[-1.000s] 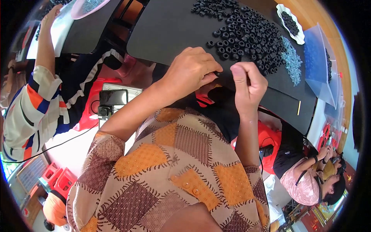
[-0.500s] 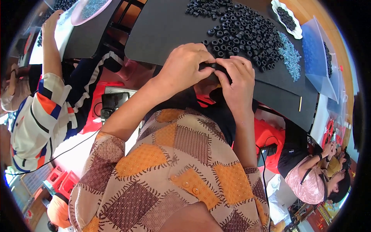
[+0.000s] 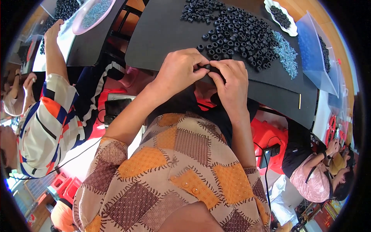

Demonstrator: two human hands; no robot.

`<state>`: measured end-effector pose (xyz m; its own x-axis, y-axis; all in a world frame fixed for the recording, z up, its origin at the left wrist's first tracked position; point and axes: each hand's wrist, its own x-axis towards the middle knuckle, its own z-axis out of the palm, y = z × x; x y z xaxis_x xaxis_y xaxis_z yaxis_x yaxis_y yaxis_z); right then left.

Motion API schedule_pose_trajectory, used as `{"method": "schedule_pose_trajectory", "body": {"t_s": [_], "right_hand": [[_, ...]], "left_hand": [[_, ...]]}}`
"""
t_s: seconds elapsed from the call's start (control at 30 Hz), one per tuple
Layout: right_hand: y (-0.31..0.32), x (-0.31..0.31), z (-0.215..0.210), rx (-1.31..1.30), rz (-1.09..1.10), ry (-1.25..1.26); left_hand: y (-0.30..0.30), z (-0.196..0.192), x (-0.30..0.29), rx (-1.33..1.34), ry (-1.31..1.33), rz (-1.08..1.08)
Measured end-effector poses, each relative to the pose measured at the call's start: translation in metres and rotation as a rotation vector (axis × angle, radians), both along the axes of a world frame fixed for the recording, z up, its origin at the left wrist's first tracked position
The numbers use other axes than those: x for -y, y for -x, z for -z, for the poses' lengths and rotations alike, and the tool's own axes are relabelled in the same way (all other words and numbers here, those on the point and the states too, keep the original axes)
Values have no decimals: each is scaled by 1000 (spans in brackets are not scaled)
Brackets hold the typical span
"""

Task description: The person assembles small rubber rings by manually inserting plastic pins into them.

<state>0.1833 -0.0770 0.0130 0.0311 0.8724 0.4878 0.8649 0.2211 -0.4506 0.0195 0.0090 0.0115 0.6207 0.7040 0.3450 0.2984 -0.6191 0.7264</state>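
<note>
My left hand [image 3: 179, 69] and my right hand [image 3: 233, 83] meet at the front edge of the black table [image 3: 162, 31]. Between their thumbs and fingertips they pinch a small black part [image 3: 209, 67], both hands closed on it. Fingers cover most of it, so its full shape is hidden. Just beyond lies a wide pile of black ring-shaped parts [image 3: 235, 33], hollow in the middle. Smaller black pieces [image 3: 201, 11] lie at the pile's far left. On its right side spreads a heap of small clear bluish pieces [image 3: 286, 54].
A white scalloped dish [image 3: 293, 31] holds black pieces at the far right, beside a clear plastic bin [image 3: 315, 58]. A thin golden stick [image 3: 299, 101] lies near the right edge. At left, a person's arm [image 3: 56, 54] reaches toward another table with a pink basin [image 3: 79, 29].
My hands have shifted slightly left in the picture, still pinching the black part. The view itself has moved a little. At left, the other person's body has turned slightly.
</note>
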Motion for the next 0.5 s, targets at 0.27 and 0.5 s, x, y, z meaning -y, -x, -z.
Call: {"method": "schedule_pose_trajectory", "body": {"t_s": [0.27, 0.5], "right_hand": [[-1, 1, -3, -17, 34, 21], [11, 2, -21, -782, -73, 121]], "left_hand": [[3, -8, -3, 56, 154, -19], [6, -21, -5, 316, 828, 47]]}}
